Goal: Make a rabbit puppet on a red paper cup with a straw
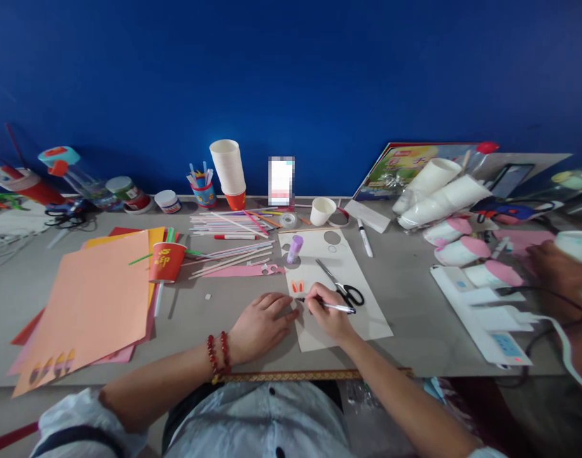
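Note:
My right hand (332, 313) is closed around a pen (337, 308), its tip pointing left onto the white paper sheet (362, 324). My left hand (264, 326) lies flat with the fingers stretched out, their tips on the sheet's left edge. Just above the pen tip are small orange and white ear-shaped pieces (297, 287). Scissors with black handles (352, 294) rest on the sheet, blades toward the upper left. A purple glue stick (295, 249) stands near the sheet's top left. Beside it is a pink paper strip (233, 270) with round holes.
At left, an orange-red cup (167, 262) stands by stacked coloured paper (100, 286). Straws (228, 222), a white cup (323, 210) and stacked cups (228, 165) are at the back. A power strip (476, 318), pink-and-white cups (455, 250) and another person's hand (553, 267) are at right.

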`<state>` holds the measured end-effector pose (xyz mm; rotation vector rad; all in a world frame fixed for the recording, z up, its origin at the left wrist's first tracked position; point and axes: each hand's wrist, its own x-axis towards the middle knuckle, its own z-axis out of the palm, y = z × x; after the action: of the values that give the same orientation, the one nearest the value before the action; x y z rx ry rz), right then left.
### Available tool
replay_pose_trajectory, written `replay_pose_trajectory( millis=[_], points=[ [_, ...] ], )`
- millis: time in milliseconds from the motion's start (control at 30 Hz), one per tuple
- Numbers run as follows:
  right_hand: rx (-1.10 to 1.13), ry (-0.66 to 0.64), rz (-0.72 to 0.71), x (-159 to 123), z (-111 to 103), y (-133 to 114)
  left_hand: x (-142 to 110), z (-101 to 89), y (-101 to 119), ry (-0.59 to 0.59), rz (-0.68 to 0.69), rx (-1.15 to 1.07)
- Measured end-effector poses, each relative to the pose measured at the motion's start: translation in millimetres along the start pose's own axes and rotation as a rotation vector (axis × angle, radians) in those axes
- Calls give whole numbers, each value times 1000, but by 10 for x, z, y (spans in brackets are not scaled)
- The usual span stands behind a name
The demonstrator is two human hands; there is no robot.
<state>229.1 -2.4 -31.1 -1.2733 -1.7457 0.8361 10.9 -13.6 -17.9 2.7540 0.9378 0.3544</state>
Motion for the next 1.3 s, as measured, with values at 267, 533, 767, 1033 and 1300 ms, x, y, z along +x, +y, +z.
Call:
replay_pose_trajectory(
  millis=[267,533,767,1033,1300],
  points=[
    [-1,-11,9,13,-3,-21,5,-12,6,-30,-14,0],
    [-13,-28,7,20,-14,-37,3,-8,3,-32,-27,-11],
    [-19,-19,-7,20,-3,-32,9,-23,11,-27,-20,8],
    [23,-14,31,11,3,-30,0,-6,7,-27,-22,-4],
    [27,4,7,-13,34,54,-7,32,-7,-19,-21,0]
  ],
)
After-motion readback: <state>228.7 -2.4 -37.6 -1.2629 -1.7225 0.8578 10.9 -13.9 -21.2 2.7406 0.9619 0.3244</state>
